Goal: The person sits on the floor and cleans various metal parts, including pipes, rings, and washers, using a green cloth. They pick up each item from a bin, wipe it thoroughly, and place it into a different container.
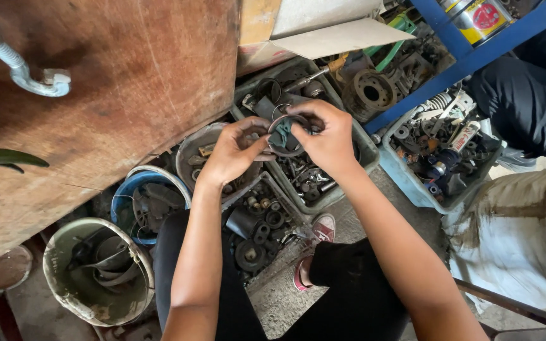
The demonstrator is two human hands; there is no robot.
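**Both your hands on one dark ring above the parts trays**

At far left a wooden board leans over the floor, with a pale bucket of dark strips below it and a blue-rimmed tub just beside that. Your left hand is curled, thumb and fingertips pinched on the left edge of a dark ring. The ring is held in the air between your hands, above a grey tray packed with small metal parts. Your right hand closes on the ring's right side, fingers bent over its top rim. Right of that sits a pale blue tray of mixed hardware, under a slanting blue frame. At far right lies a stained white sack.
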